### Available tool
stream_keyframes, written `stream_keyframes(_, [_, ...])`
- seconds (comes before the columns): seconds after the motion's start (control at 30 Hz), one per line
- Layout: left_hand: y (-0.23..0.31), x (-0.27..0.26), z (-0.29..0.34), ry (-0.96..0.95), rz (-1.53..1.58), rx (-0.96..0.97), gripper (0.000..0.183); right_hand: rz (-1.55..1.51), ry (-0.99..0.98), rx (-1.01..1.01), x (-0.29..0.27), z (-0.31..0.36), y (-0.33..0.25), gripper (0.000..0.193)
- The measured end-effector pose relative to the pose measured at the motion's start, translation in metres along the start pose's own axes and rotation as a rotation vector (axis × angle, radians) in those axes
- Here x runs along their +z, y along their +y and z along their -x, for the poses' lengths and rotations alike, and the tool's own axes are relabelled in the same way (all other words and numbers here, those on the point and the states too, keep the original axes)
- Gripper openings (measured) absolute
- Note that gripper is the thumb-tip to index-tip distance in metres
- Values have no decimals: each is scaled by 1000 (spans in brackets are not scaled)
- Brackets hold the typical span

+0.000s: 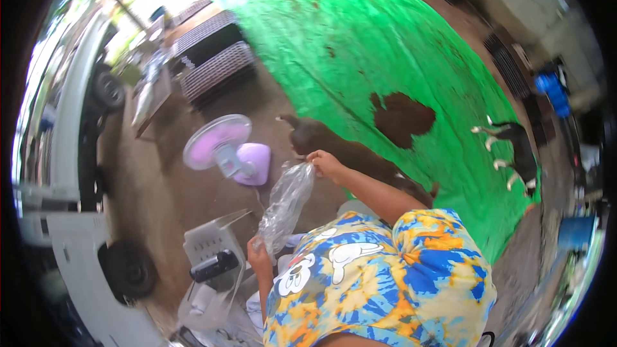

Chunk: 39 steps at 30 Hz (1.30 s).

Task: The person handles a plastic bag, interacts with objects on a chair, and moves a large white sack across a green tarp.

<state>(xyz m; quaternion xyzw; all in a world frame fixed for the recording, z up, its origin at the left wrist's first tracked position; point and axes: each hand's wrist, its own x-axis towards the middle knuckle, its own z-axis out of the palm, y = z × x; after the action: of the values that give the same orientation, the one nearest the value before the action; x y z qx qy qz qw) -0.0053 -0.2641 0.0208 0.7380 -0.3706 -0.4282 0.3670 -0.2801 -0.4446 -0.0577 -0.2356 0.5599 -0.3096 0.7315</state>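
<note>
A clear, crinkled plastic bag is stretched between my two hands. My right hand pinches its upper end, and my left hand is closed on the lower end. Nothing can be made out inside the bag. Just left of the bag stands a pink and white fan. Close to my left hand is a light plastic chair with a dark cylindrical object on it.
A brown dog stands beside my right arm, at the edge of a green tarp with a dark brown patch. A black and white dog is at the right. Dark crates lie farther off; a white vehicle is at left.
</note>
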Motion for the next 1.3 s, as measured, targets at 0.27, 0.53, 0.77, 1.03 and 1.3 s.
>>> stream_keyframes(0.27, [-20, 49, -7, -56, -381, 286, 34, 501, -169, -226, -65, 128, 17, 25])
stream_keyframes(0.53, [54, 121, -10, -463, -160, 292, 43, 107, -81, -309, 55, 191, 12, 35])
stream_keyframes(0.77, [85, 125, 47, -229, 306, 216, 41, 34, -10, -87, 68, 235, 44, 20])
stream_keyframes(1.03, [97, 95, 90, 70, 817, 86, 42, -58, -337, 215, 79, 250, 29, 17])
stream_keyframes(1.3, [18, 51, 106, 367, 488, 108, 41, 435, -789, 501, 113, 204, 61, 18])
